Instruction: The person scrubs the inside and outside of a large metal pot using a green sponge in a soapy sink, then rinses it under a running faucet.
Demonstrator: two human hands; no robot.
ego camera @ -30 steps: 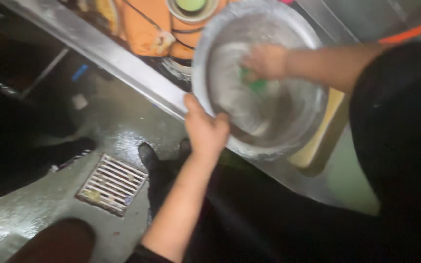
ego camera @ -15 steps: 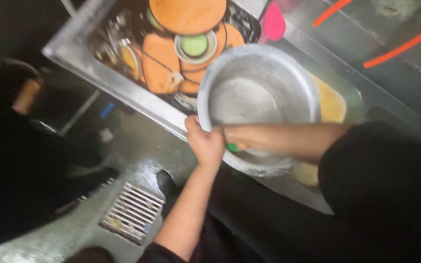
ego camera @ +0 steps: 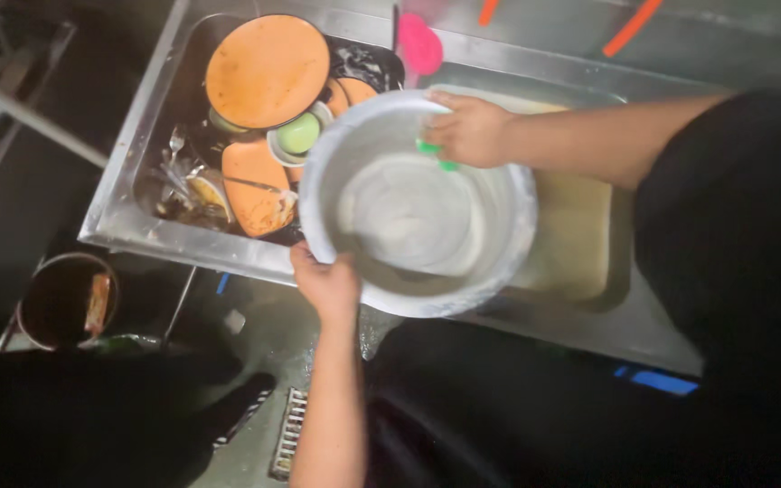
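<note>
A stainless steel double sink (ego camera: 128, 221) spans the upper frame above a wet floor with a metal drain grate (ego camera: 287, 434) at the bottom. Mid-frame, over the sink, sits a large round metal basin (ego camera: 418, 217); orange plastic plates (ego camera: 267, 70) pile upper left. The left hand (ego camera: 327, 285) grips the basin's near rim, while the right hand (ego camera: 470, 129) presses a small green scrubber (ego camera: 430, 148) on its far rim.
</note>
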